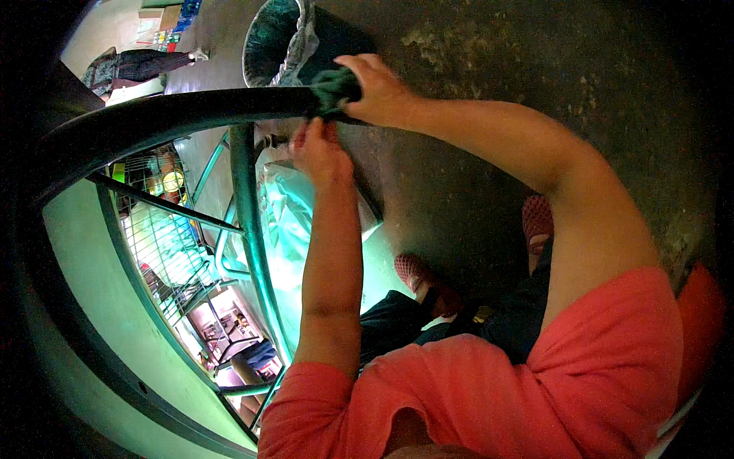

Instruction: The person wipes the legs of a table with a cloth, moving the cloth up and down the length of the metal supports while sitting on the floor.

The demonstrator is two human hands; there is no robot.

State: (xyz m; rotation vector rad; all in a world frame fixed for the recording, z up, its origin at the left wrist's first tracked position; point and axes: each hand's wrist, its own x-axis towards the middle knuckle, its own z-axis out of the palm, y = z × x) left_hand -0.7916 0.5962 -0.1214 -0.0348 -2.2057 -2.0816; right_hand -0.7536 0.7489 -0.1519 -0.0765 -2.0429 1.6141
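Observation:
A bent, dark metal tube point(218, 105) of a tubular frame runs across in front of me. At its right-hand stretch, my right hand point(381, 92) has its fingers curled around a bunched dark green cloth point(335, 89) that is pressed onto the tube. The cloth looks slightly blurred. Just below it, my left hand point(323, 154) has its fingertips at the tube's lower side, by the cloth; whether they grip the tube or the cloth's edge is hidden. A thinner upright tube point(246, 189) joins the bent one from below.
Beyond the tube stands a dark bin point(269, 46) with a clear plastic liner. Translucent plastic sheeting point(287, 212) lies beside my left forearm. Wire mesh point(163, 218) shows through the frame. Another person point(137, 66) stands at the upper left. Stained floor point(476, 57) lies to the right.

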